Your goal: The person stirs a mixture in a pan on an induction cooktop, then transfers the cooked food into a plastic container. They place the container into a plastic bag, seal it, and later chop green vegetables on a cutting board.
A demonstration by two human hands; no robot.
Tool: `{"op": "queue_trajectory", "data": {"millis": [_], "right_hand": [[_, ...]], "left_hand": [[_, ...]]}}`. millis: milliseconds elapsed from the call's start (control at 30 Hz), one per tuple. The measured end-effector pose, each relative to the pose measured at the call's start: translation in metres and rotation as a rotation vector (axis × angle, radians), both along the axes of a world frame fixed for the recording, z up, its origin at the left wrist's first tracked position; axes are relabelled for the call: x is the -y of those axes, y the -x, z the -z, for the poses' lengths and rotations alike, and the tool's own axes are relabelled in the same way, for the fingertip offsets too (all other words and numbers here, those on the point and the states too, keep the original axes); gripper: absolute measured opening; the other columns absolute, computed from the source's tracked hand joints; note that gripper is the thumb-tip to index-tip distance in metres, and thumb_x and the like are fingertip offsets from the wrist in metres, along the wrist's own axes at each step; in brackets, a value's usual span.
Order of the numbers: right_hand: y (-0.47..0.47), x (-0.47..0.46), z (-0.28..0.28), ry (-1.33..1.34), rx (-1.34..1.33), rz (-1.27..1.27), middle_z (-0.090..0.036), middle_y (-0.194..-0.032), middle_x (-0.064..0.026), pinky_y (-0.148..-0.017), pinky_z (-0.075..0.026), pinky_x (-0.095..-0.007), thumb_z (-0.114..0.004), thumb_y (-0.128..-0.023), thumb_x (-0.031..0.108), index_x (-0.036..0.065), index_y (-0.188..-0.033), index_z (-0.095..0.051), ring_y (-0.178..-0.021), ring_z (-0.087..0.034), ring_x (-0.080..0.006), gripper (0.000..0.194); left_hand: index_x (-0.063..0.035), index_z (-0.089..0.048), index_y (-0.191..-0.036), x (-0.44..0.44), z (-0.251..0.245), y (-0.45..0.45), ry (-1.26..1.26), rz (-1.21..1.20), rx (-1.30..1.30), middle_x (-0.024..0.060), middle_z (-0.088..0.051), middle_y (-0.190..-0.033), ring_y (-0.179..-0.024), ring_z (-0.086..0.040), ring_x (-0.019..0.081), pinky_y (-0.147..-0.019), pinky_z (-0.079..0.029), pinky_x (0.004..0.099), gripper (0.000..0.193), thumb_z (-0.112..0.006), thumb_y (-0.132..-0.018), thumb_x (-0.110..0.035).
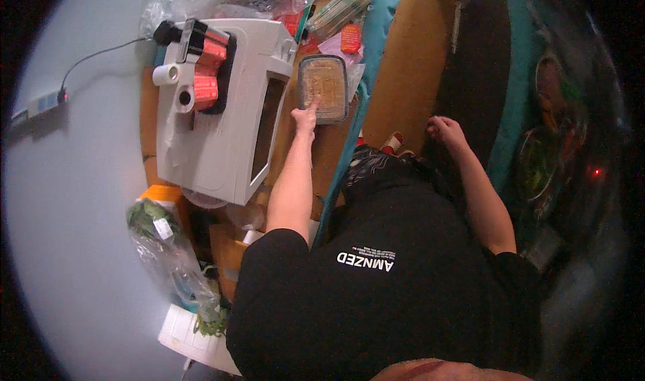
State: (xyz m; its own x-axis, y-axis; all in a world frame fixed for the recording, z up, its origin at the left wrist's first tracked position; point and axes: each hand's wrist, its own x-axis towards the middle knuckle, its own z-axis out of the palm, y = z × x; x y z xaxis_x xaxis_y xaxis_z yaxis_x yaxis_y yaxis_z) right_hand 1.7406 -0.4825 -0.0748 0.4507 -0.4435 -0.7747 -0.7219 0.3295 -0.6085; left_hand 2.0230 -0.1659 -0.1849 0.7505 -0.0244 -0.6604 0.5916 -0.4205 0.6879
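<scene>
My left hand (305,120) grips the near left corner of a rectangular plastic container (324,76) with a clear lid and dark rim. One digit lies along the top of the lid; the digits under the container are hidden. Something yellowish-brown shows through the lid. The container is over the narrow strip of table between a white microwave oven (221,144) and the teal-covered table edge (338,174). My right hand (447,133) hangs apart from the tables, to the right of my body, fingers curled in and no object visible in it.
On the microwave stand red-wrapped rolls (205,91) and a black device (191,41). Beyond the container lie a red packet (350,38) and a bundle of wrapped sticks (340,10). Bagged leafy greens (151,219) sit at left. Dim bowls of greens (539,164) stand at right.
</scene>
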Motion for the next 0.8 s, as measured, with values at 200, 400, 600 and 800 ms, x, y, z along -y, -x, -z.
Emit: {"op": "queue_trajectory", "data": {"millis": [200, 400, 600, 800], "right_hand": [[0.087, 0.025, 0.029, 0.095, -0.163, 0.065, -0.072, -0.088, -0.0073, -0.064, -0.052, -0.0303, -0.065, -0.095, 0.031, 0.003, -0.108, -0.069, -0.071, -0.065, -0.0141, 0.031], [0.105, 0.089, 0.018, 0.099, -0.065, 0.331, -0.071, -0.088, -0.0047, -0.062, -0.05, -0.0293, -0.066, -0.095, 0.029, 0.006, -0.11, -0.068, -0.072, -0.063, -0.0128, 0.027], [0.09, 0.223, -0.019, 0.169, 0.096, 0.532, -0.066, -0.089, -0.0002, -0.062, -0.047, -0.0246, -0.064, -0.096, 0.028, 0.011, -0.112, -0.065, -0.072, -0.059, -0.0092, 0.024], [0.061, 0.379, -0.026, 0.103, 0.319, 0.7, -0.066, -0.088, 0.0009, -0.063, -0.046, -0.0239, -0.065, -0.097, 0.031, 0.011, -0.112, -0.066, -0.072, -0.059, -0.0089, 0.025]], "left_hand": [[0.0093, -0.034, -0.134, 0.018, -0.017, -0.006, -0.012, -0.05, 0.21, 0.0211, -0.047, -0.133, -0.119, -0.052, 0.0285, -0.101, -0.046, 0.0427, 0.095, -0.093, -0.066, -0.023], [-0.0196, -0.04, -0.146, 0.036, -0.042, 0.015, -0.611, 0.434, 0.621, 0.0115, -0.031, -0.155, -0.14, -0.031, 0.0397, -0.113, -0.031, 0.0538, 0.092, -0.086, -0.07, -0.041], [-0.023, -0.045, -0.145, 0.041, -0.042, 0.006, -0.651, 0.586, 0.528, 0.0115, -0.035, -0.155, -0.142, -0.032, 0.0379, -0.115, -0.028, 0.0532, 0.085, -0.084, -0.073, -0.043], [-0.0057, -0.065, -0.116, 0.079, -0.07, 0.007, -0.663, 0.57, 0.603, 0.0172, -0.062, -0.117, -0.108, -0.059, 0.0298, -0.094, -0.045, 0.0431, 0.034, -0.062, -0.087, -0.024]]}}
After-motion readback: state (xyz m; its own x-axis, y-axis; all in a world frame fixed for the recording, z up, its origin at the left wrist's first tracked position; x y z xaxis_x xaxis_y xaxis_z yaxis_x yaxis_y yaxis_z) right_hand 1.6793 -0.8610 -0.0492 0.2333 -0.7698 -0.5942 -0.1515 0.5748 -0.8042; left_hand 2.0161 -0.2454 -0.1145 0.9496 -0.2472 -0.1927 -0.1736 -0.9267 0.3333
